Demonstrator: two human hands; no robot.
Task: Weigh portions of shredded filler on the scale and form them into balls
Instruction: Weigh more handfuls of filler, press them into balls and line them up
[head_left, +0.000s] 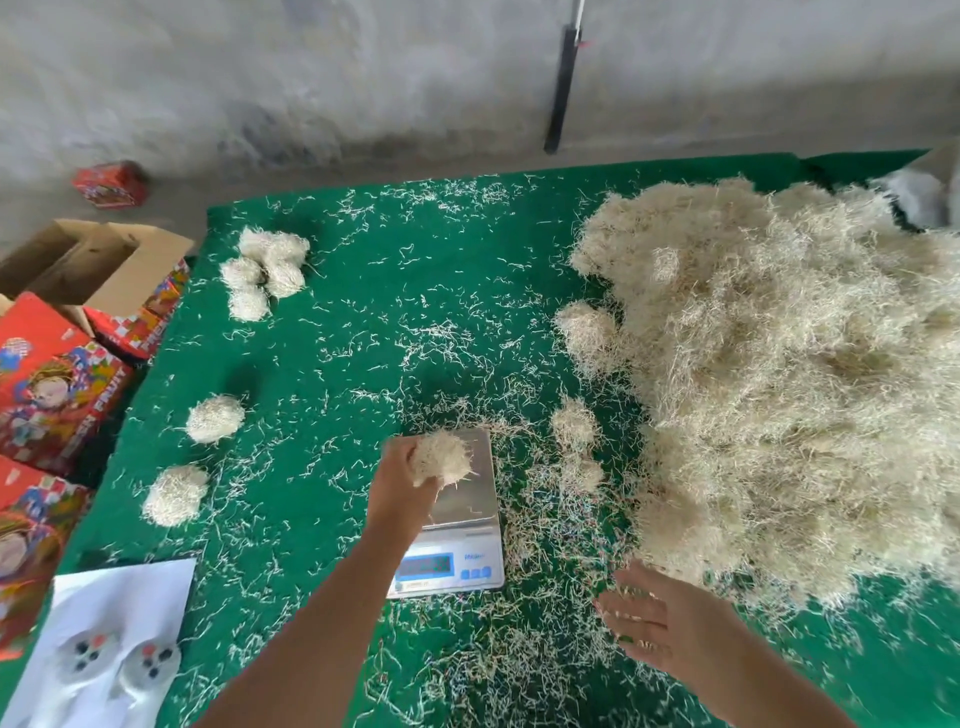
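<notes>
Right hand at 5 o'clock, grip released, fingers spread over loose shreds. Left hand clenched around a filler clump over the digital scale at centre. Finished balls at 10 o'clock; bulk filler pile at 2 o'clock on green table.

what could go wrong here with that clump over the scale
The left hand holds a clump of filler above the scale; its grip looks loose, so strands may shed and change the weighed portion. Loose shreds already lie against the scale's edges and could brush the pan and skew the next reading. The display is blurred and partly behind the forearm, so a reading could be misjudged.
</notes>
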